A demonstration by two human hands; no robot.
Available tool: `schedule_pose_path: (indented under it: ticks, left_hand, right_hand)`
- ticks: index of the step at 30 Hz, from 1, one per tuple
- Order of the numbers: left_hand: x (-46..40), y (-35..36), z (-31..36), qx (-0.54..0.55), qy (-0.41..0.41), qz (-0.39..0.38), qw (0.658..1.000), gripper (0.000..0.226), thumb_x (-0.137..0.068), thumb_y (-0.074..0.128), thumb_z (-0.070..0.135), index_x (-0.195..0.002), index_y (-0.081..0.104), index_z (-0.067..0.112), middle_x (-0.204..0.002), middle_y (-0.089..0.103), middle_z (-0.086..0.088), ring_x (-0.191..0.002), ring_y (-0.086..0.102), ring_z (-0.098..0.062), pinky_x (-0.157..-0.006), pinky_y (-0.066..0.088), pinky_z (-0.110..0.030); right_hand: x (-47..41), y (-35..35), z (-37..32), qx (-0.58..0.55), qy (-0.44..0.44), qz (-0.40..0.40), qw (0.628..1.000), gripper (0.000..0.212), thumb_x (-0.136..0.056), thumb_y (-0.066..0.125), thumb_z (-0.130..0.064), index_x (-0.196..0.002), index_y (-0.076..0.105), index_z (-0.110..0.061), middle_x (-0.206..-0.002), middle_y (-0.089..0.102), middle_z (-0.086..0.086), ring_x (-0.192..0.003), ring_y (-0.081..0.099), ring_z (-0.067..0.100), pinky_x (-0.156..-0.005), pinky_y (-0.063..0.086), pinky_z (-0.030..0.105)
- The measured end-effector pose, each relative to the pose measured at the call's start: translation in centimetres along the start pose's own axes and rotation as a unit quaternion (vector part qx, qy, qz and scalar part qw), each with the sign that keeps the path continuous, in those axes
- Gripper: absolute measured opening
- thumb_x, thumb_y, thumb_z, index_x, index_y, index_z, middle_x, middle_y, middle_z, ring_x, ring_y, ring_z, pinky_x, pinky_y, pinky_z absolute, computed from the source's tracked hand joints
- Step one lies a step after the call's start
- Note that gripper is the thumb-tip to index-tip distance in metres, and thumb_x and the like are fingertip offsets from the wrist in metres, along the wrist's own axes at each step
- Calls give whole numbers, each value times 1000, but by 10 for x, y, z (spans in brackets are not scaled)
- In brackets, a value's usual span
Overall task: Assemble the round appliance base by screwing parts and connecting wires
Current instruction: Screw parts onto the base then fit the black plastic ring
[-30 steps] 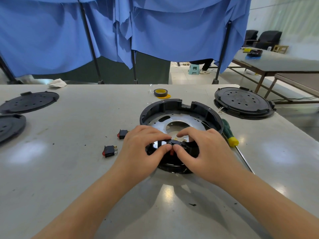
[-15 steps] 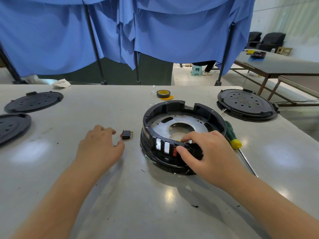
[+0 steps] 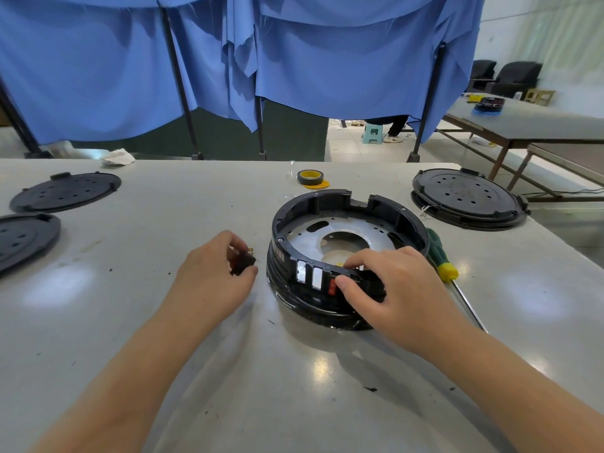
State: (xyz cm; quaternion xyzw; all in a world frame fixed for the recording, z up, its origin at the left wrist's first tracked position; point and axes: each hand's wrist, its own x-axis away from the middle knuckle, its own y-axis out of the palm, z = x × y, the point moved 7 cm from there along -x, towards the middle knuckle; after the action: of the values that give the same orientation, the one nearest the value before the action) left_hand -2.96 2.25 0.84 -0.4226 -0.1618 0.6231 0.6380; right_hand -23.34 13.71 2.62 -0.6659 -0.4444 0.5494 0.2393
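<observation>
The round black appliance base [image 3: 327,196], with a metal plate inside, sits at the table's middle. My right hand [image 3: 392,289] grips its near rim, fingers curled over the top and thumb pressing a red rocker switch [image 3: 331,287] set in the front wall. Two white slots show to the left of that switch. My left hand [image 3: 209,279] is just left of the base and pinches a loose black switch [image 3: 243,264] with brass prongs, just above the table.
A green and yellow screwdriver [image 3: 439,256] lies against the base's right side. A tape roll [image 3: 310,177] sits behind it. Another closed round base [image 3: 467,197] stands at far right. Two black lids [image 3: 65,191] [image 3: 23,238] lie at far left, with a white cloth [image 3: 117,156] at the back edge.
My left hand left the base's rim, went left to the loose switches and has picked one up. My right hand stayed on the near rim.
</observation>
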Motion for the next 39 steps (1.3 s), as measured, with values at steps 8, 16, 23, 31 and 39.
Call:
schedule_pose_path:
  ticks: [8, 16, 23, 31, 39]
  left_hand:
    - [27, 4, 51, 263, 126, -35, 956, 23, -79, 77, 17, -86, 62, 33, -78, 67, 10, -60, 61, -9, -58, 49, -15]
    - [44, 13, 63, 184, 175, -30, 967, 23, -80, 70, 10, -83, 57, 29, -69, 60, 16, -52, 57, -8, -52, 43, -16]
    - [46, 12, 62, 162, 172, 0, 972, 25, -75, 73, 15, -77, 53, 30, -67, 60, 13, -56, 54, -7, -52, 40, -13]
    - [46, 19, 61, 181, 179, -8, 967, 26, -74, 79, 18, -77, 54, 27, -77, 62, 12, -70, 59, -9, -63, 41, -10]
    - [45, 21, 59, 201, 173, -3, 964, 27, -69, 82, 29, -72, 55, 31, -76, 64, 14, -69, 60, -6, -65, 42, -7]
  right_hand:
    - [0, -1, -1, -2, 2, 0, 1000, 32, -87, 49, -49, -93, 67, -23, -71, 63, -13, -65, 52, 6, -79, 40, 29]
    - [0, -2, -2, -6, -6, -7, 1000, 28, -88, 52, -45, -94, 67, -22, -82, 66, -12, -75, 58, 8, -80, 40, 29]
    - [0, -2, -2, -5, -6, -8, 1000, 28, -88, 52, -45, -93, 67, -22, -81, 67, -12, -74, 58, 8, -78, 38, 27]
    - [0, -3, -2, -7, -8, -9, 1000, 28, -88, 52, -45, -94, 68, -22, -82, 67, -13, -74, 57, 6, -77, 38, 26]
    - [0, -3, 0, -14, -13, -11, 1000, 28, -88, 54, -44, -93, 68, -20, -82, 67, -11, -76, 60, 11, -79, 41, 31]
